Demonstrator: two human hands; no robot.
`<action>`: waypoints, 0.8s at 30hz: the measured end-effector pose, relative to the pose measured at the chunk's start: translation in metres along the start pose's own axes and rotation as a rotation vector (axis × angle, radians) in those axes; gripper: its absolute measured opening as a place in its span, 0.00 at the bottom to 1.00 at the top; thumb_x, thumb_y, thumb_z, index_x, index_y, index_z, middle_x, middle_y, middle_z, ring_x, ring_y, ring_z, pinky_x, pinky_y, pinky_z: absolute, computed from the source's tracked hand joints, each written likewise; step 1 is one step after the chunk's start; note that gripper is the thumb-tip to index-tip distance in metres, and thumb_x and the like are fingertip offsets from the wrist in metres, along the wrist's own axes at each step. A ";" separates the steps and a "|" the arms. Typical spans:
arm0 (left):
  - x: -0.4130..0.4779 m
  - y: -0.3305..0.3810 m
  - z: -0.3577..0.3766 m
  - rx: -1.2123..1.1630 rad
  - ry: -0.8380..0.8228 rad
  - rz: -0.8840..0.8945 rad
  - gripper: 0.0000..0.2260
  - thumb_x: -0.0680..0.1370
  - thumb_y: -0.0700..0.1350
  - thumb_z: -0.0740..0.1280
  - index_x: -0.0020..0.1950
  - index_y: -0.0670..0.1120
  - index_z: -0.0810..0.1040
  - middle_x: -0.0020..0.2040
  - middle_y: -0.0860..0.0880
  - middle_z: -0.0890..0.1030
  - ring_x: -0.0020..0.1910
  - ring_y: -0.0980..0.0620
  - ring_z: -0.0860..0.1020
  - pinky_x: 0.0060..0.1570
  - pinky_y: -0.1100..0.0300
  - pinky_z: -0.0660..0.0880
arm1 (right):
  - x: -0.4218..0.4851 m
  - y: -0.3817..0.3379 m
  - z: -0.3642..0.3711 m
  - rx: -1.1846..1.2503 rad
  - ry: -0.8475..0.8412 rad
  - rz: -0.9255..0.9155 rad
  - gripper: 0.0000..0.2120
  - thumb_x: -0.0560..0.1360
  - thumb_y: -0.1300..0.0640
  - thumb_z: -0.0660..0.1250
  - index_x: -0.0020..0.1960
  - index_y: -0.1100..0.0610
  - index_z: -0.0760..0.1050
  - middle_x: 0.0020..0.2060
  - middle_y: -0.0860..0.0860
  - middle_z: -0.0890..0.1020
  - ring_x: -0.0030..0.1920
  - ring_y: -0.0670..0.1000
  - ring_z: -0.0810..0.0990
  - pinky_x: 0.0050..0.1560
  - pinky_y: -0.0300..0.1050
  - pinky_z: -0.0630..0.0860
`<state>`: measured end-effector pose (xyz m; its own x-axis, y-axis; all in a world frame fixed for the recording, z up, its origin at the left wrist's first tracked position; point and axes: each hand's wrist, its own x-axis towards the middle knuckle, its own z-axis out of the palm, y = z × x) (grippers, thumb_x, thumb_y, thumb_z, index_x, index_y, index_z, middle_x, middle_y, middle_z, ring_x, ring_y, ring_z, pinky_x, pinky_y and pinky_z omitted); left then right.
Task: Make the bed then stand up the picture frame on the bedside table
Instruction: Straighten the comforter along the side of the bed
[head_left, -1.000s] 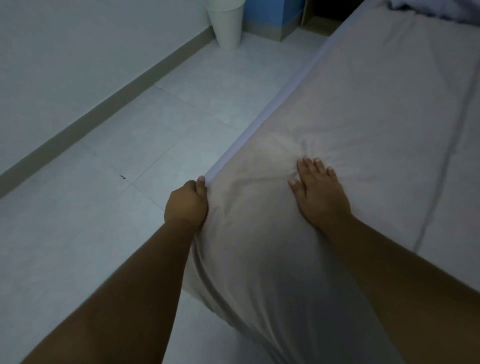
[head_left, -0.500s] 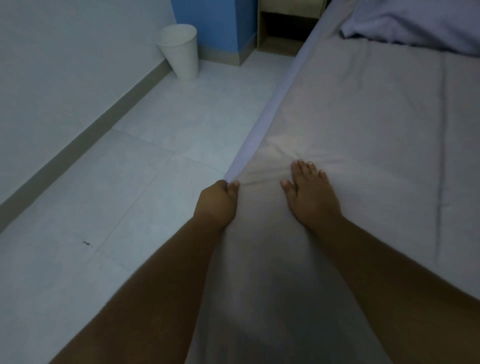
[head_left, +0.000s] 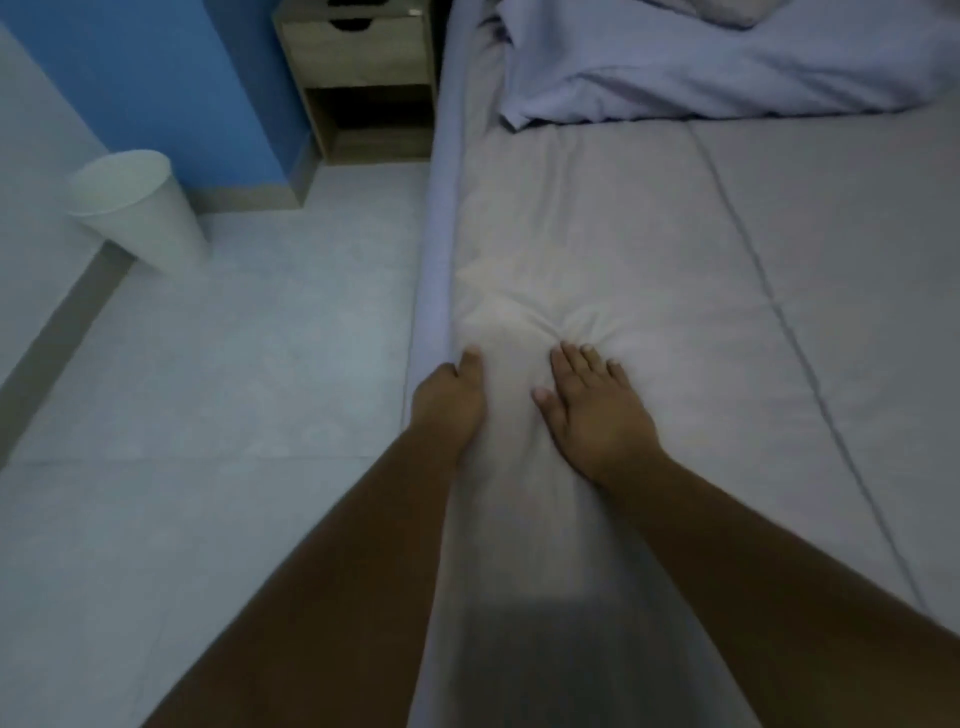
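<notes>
**Two hands smoothing the sheet at the bed's edge**

Both bare forearms reach forward over the near side of the bed. The left hand (head_left: 449, 402) grips the grey sheet (head_left: 649, 249) at the bed's side edge, thumb on top, the other fingers curled down out of sight. Just beside it, the right hand (head_left: 592, 415) lies flat on the sheet, fingers straight and slightly spread, pressing down. Small wrinkles bunch just beyond the fingertips. To the left is pale tiled floor (head_left: 234, 364), with a white bin (head_left: 140, 213) near the wall. At the far end a crumpled blanket (head_left: 727, 67) lies heaped on the bed, and the wooden bedside table (head_left: 358, 57) stands against the bed's side.
</notes>
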<state>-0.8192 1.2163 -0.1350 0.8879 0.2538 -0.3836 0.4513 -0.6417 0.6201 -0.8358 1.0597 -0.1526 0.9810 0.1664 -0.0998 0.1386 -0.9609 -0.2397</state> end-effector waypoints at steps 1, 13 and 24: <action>0.004 -0.003 0.000 0.008 0.025 0.011 0.28 0.81 0.58 0.50 0.64 0.37 0.73 0.65 0.33 0.74 0.65 0.38 0.72 0.65 0.53 0.67 | 0.006 0.000 -0.003 0.003 0.008 0.002 0.28 0.80 0.43 0.46 0.76 0.56 0.50 0.77 0.52 0.53 0.77 0.51 0.49 0.76 0.49 0.44; 0.036 -0.039 -0.019 0.012 -0.144 0.118 0.24 0.81 0.56 0.52 0.64 0.38 0.73 0.63 0.36 0.76 0.63 0.38 0.74 0.61 0.53 0.70 | 0.033 -0.039 0.006 0.000 0.042 0.256 0.36 0.74 0.38 0.36 0.76 0.54 0.50 0.77 0.51 0.54 0.77 0.50 0.49 0.75 0.46 0.42; 0.081 0.009 -0.039 -0.037 -0.169 0.097 0.30 0.81 0.59 0.48 0.58 0.36 0.78 0.61 0.34 0.77 0.61 0.37 0.75 0.60 0.52 0.70 | 0.050 -0.036 0.007 0.040 0.099 0.285 0.42 0.69 0.34 0.30 0.76 0.55 0.50 0.77 0.51 0.55 0.77 0.51 0.50 0.74 0.46 0.42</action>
<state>-0.7401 1.2588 -0.1339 0.9015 0.0650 -0.4280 0.3698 -0.6297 0.6832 -0.7928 1.1045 -0.1553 0.9883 -0.1333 -0.0741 -0.1479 -0.9561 -0.2531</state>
